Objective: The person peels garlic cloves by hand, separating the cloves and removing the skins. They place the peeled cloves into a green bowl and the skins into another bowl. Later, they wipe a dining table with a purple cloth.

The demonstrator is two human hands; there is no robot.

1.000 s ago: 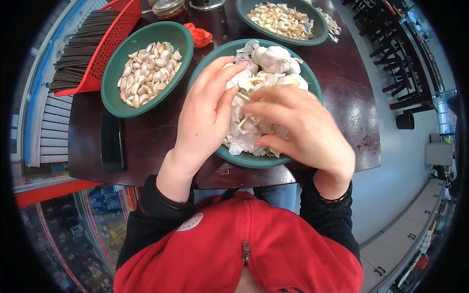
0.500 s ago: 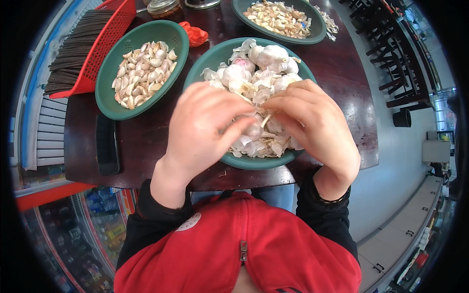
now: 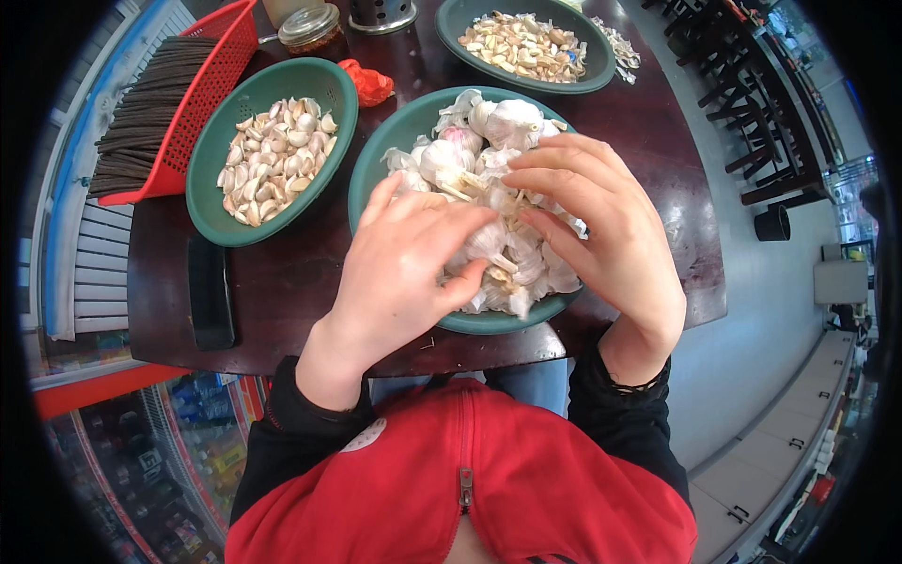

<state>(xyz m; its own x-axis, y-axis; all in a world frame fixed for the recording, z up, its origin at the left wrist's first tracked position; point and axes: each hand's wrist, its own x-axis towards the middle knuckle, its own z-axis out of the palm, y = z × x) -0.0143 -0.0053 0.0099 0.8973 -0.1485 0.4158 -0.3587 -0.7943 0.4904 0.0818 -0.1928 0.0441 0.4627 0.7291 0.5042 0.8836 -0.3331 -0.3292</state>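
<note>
In the middle of the table, a green bowl holds whole white garlic bulbs and loose papery skins. Both hands are over its near half. My left hand has thumb and forefinger curled around a garlic bulb whose stalk points toward the lower right. My right hand hovers just right of that bulb, its thumb apart from the other fingers, the tips close to some dry skin. Whether the right fingertips touch that skin is hard to see.
Left of the bulbs, a tilted green colander contains separated garlic cloves. Another green bowl with cloves and skins stands farther back. A red basket of dark sticks, a red plastic bag, a lidded jar and a black phone surround them.
My right thumb and fingers have spread wider apart. The left hand has turned slightly, and more of the bulb beside its fingertips shows. The whole view has shifted a little.
</note>
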